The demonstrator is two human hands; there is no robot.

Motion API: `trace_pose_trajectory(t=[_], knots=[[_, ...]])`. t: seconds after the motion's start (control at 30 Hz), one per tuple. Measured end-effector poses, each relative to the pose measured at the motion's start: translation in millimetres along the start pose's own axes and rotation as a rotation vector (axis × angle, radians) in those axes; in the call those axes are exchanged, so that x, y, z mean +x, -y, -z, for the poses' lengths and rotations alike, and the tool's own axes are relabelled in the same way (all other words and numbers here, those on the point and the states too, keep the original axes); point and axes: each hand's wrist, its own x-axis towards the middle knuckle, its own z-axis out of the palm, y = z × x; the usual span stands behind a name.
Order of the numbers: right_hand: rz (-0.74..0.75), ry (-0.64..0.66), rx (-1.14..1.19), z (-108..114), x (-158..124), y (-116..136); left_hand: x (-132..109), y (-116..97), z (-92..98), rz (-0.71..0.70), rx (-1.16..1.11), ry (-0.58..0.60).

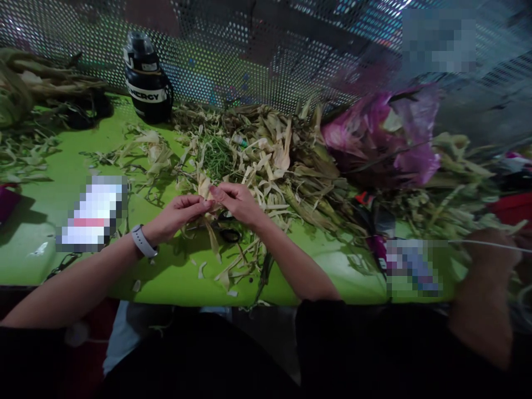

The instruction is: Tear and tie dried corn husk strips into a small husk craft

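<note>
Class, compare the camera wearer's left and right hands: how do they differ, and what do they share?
The left hand has a white, perforated strap at its wrist; the right hand has none visible. The left hand's fingers point toward the picture's right, the right hand's toward its left. Both are gloveless and pinch a pale leafy piece.

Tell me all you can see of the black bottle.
The black bottle stands upright, capped by a translucent grey lid. It looks like plastic: a stout body with rounded shoulders, a narrower upper part, a white band with dark letters ending in ERGY, and what seems a loop on its right. It rests on the green table, before the perforated screen. Husk scraps lie close beside it; whether they touch is unclear.
</note>
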Motion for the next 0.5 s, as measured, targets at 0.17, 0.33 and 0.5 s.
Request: trace_pose_trajectory(t=[0.17,0.33,0.5], knots=[[0.077,0.034,-0.064,0.4,1.2,-1.6,1.1,2.0,0.7,-0.007,0.014,0.030],[0.147,-0.101,-0.127,-4.1,3.7,-14.6,1.4,1.6,-0.2,0.023,0.120,0.109],[0.246,-0.236,-0.243,-7.2,3.5,-18.5,-1.0,-2.1,0.0,0.065,0.174,0.177]])
